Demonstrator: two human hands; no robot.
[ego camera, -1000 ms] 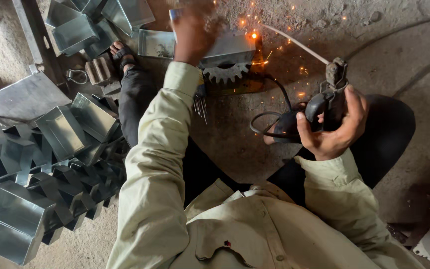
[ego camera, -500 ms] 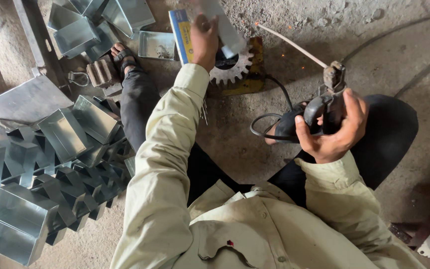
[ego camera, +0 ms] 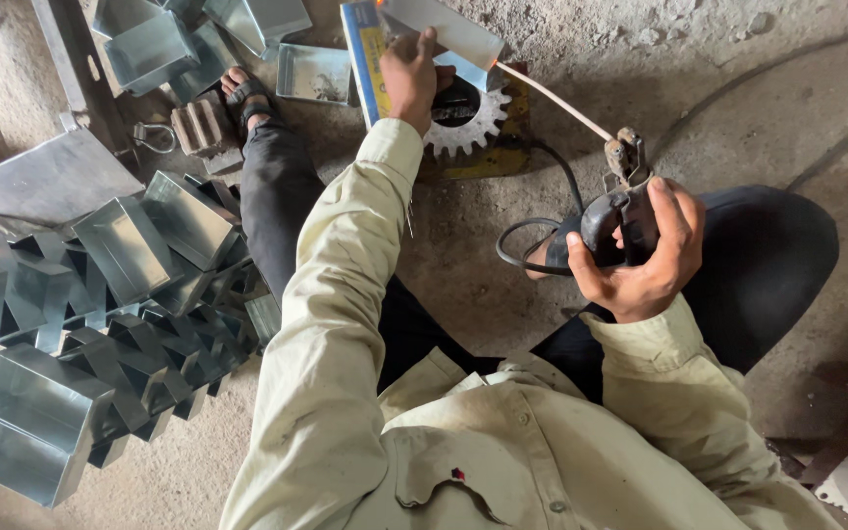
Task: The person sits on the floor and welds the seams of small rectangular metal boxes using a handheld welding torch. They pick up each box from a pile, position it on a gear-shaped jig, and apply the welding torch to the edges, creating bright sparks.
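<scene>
Left hand [ego camera: 410,79] clenched on a folded sheet-metal piece [ego camera: 444,27], pressing it onto a toothed gear wheel [ego camera: 463,118] on the floor. Right hand [ego camera: 645,260] grasps a black electrode holder [ego camera: 615,211]; its thin welding rod [ego camera: 552,98] reaches the piece's edge. Stack of metal boxes [ego camera: 80,324] lies well apart, left.

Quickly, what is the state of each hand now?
Left hand: closed, holding the folded metal sheet piece.
Right hand: closed on the welding electrode holder.
</scene>
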